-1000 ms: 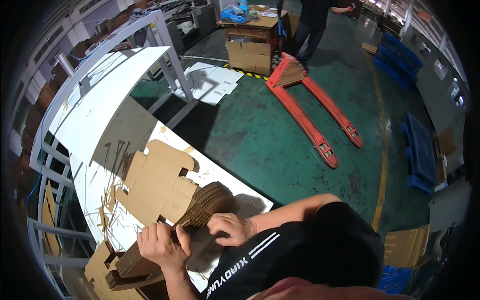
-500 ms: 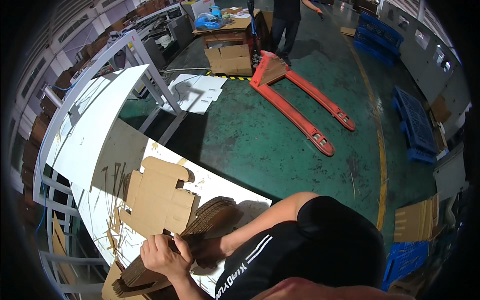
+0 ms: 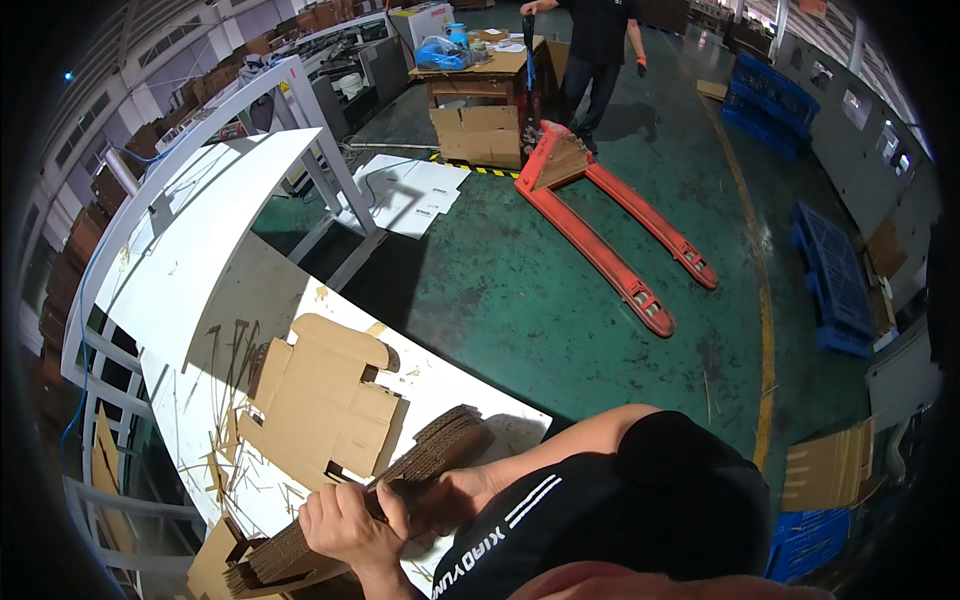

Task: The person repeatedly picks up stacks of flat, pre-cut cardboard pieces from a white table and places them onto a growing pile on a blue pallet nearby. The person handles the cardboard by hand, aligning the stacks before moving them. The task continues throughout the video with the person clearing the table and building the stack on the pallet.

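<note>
While both hands clamp a thick bowed stack of brown die-cut cardboard blanks point(image 3: 400, 495) at the white worktable point(image 3: 200, 260) edge, left hand point(image 3: 345, 520) & right hand point(image 3: 455, 492) risk sheets fanning out, slipping floorward.

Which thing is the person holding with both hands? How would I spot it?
Find the white table. At its near end, both hands grip a thick stack of brown cardboard sheets. Unlike the single flat cutout beside it, it is a layered bundle seen edge-on.
</note>
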Demonstrator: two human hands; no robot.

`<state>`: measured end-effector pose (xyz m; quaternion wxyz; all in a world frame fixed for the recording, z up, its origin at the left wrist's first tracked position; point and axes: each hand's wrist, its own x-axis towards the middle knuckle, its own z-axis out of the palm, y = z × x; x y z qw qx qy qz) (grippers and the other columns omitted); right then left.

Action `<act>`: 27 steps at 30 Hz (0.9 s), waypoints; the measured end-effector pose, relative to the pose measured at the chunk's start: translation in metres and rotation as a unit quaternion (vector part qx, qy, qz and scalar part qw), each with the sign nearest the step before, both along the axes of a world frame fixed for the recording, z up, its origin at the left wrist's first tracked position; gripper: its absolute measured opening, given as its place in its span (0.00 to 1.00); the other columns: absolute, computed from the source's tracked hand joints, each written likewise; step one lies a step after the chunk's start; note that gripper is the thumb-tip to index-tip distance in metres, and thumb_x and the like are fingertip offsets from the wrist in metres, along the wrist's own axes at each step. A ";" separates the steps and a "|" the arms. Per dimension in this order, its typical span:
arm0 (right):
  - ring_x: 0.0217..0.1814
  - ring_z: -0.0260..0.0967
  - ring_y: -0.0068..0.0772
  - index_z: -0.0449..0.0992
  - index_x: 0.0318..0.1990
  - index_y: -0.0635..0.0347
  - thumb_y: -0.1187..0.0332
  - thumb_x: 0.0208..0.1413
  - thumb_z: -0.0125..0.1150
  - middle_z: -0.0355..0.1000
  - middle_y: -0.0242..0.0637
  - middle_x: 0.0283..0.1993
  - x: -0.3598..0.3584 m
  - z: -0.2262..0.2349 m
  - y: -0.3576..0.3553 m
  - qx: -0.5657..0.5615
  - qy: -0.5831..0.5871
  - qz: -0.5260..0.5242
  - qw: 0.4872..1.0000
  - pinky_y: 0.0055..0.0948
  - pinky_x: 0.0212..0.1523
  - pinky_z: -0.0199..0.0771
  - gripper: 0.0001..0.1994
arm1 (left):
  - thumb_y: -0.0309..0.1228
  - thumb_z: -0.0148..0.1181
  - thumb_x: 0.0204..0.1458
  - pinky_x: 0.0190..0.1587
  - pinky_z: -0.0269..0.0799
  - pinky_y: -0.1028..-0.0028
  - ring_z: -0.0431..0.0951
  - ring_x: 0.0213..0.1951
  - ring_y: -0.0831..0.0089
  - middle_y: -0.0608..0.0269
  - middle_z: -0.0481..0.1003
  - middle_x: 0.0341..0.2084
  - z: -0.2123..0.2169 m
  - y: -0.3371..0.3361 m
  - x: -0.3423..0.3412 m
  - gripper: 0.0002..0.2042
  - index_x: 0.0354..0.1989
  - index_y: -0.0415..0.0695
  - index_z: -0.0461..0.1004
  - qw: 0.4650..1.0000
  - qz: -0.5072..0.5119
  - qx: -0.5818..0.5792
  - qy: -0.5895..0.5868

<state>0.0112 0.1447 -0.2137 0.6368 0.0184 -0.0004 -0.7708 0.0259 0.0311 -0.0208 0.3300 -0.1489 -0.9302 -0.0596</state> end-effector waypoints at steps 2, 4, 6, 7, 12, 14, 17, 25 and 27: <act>0.37 0.74 0.36 0.75 0.41 0.62 0.61 0.61 0.52 0.76 0.41 0.39 0.002 0.004 0.003 -0.003 -0.002 -0.006 1.000 0.32 0.41 0.75 0.13 | 0.36 0.56 0.43 0.29 0.58 0.64 0.65 0.23 0.58 0.58 0.63 0.17 0.002 0.000 0.003 0.12 0.18 0.42 0.63 1.000 -0.001 0.005 0.000; 0.37 0.74 0.36 0.75 0.41 0.60 0.60 0.60 0.53 0.76 0.41 0.40 0.002 0.005 0.003 0.008 -0.012 -0.011 1.000 0.32 0.42 0.75 0.13 | 0.36 0.56 0.43 0.29 0.58 0.64 0.65 0.23 0.58 0.58 0.63 0.17 0.001 0.000 0.005 0.13 0.18 0.42 0.63 1.000 -0.001 0.012 0.003; 0.36 0.73 0.35 0.75 0.42 0.59 0.60 0.60 0.54 0.76 0.40 0.40 0.004 0.002 -0.001 0.031 -0.034 -0.014 0.999 0.31 0.42 0.75 0.12 | 0.36 0.56 0.43 0.29 0.58 0.64 0.64 0.22 0.58 0.58 0.62 0.17 0.000 -0.002 0.005 0.13 0.18 0.42 0.63 1.000 -0.002 0.014 0.006; 0.41 0.72 0.33 0.74 0.45 0.58 0.62 0.59 0.56 0.75 0.37 0.42 0.003 -0.002 0.000 0.003 -0.020 -0.004 1.000 0.30 0.45 0.73 0.12 | 0.37 0.56 0.43 0.29 0.57 0.64 0.64 0.22 0.58 0.58 0.62 0.16 -0.001 -0.002 0.005 0.13 0.18 0.42 0.63 1.000 -0.004 0.013 0.008; 0.50 0.69 0.30 0.71 0.52 0.56 0.65 0.56 0.60 0.73 0.32 0.47 0.005 0.001 0.004 -0.021 0.005 -0.026 0.999 0.29 0.53 0.69 0.17 | 0.37 0.56 0.43 0.28 0.57 0.65 0.64 0.22 0.59 0.59 0.62 0.16 0.000 -0.003 0.006 0.13 0.18 0.42 0.63 1.000 -0.010 0.013 0.001; 0.52 0.69 0.30 0.69 0.54 0.56 0.65 0.56 0.61 0.72 0.31 0.49 0.007 -0.002 0.005 -0.008 0.012 -0.028 0.999 0.30 0.55 0.69 0.19 | 0.37 0.56 0.43 0.28 0.57 0.65 0.64 0.22 0.59 0.59 0.62 0.16 -0.001 -0.003 0.007 0.13 0.18 0.43 0.64 1.000 -0.010 0.016 0.000; 0.52 0.69 0.28 0.70 0.53 0.56 0.65 0.56 0.61 0.72 0.30 0.48 0.007 -0.012 0.005 0.009 0.017 -0.026 0.999 0.29 0.55 0.69 0.18 | 0.38 0.56 0.44 0.28 0.57 0.65 0.64 0.22 0.59 0.59 0.62 0.16 0.001 -0.002 0.008 0.13 0.18 0.43 0.64 1.000 -0.007 0.013 -0.002; 0.27 0.65 0.25 0.74 0.37 0.51 0.63 0.51 0.67 0.68 0.29 0.27 0.006 0.029 0.020 0.118 0.061 -0.047 0.990 0.23 0.30 0.65 0.09 | 0.40 0.57 0.44 0.26 0.56 0.65 0.63 0.21 0.60 0.60 0.59 0.15 -0.001 0.000 0.014 0.16 0.16 0.45 0.62 1.000 0.004 0.006 -0.002; 0.27 0.65 0.25 0.74 0.37 0.51 0.62 0.51 0.68 0.68 0.29 0.27 0.005 0.027 0.020 0.113 0.070 -0.046 0.990 0.22 0.30 0.65 0.10 | 0.40 0.57 0.44 0.26 0.56 0.65 0.63 0.21 0.60 0.60 0.59 0.15 -0.001 0.001 0.014 0.16 0.15 0.45 0.62 1.000 0.005 0.007 -0.001</act>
